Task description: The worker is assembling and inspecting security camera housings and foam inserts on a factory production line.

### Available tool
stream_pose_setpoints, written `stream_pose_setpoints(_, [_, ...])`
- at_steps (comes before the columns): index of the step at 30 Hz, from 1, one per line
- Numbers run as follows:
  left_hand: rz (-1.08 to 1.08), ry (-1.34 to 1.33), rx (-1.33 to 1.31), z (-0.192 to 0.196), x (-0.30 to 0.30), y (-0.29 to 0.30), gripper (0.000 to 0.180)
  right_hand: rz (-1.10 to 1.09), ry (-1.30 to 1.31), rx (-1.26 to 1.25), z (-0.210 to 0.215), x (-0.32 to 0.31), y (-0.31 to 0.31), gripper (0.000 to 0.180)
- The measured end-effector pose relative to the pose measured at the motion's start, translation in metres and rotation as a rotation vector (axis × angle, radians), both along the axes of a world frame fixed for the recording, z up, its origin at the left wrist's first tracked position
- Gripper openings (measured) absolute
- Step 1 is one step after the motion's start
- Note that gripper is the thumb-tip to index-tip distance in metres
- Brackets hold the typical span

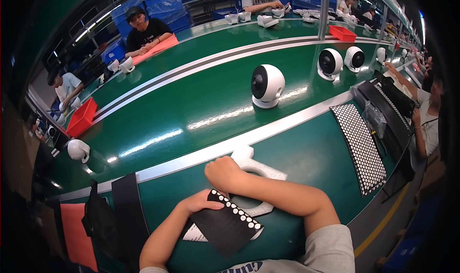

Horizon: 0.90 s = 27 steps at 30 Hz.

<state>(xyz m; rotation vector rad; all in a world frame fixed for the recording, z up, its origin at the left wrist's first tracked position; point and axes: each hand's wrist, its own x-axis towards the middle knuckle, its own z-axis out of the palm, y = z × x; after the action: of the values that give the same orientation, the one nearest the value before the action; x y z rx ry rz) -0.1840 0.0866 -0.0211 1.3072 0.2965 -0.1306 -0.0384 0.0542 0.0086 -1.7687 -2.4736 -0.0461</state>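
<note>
- Black sticker sheet (225,225) with white dots lies beside the white foam ring (256,170); left grip (199,202) pinches it.
- Right grip (221,172), clenched, rests on the ring.

- The scene is bright and evenly lit from overhead strip lamps (96,26) at upper left.
- White glare streaks run along the glossy green surface (206,96), strongest beside the round white fan (267,86).
- Shadows are soft and short beneath the forearms.
- Fisheye distortion bends straight edges heavily; the corners fall to black vignette.
- The centre is sharp; far workers at the rim look small and smeared.
</note>
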Motion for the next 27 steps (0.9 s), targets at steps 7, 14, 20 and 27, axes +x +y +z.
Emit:
stream_pose_setpoints(7, [0.039, 0.064, -0.012, -0.006, -0.002, 0.002, 0.038, -0.021, 0.051, 0.135, 0.003, -0.004, -0.003, 0.013])
stream_pose_setpoints(14, [0.125, 0.034, 0.077, 0.003, -0.003, -0.006, 0.053, -0.084, 0.103, 0.114, 0.016, -0.016, -0.017, 0.012])
stream_pose_setpoints(20, [-0.059, 0.020, -0.061, -0.009, -0.007, 0.006, 0.044, 0.152, 0.221, 0.034, 0.007, 0.008, 0.005, 0.021])
stream_pose_setpoints(27, [0.043, 0.130, 0.051, 0.000, 0.003, 0.002, 0.040, 0.167, 0.902, -0.968, 0.010, 0.051, 0.030, 0.013])
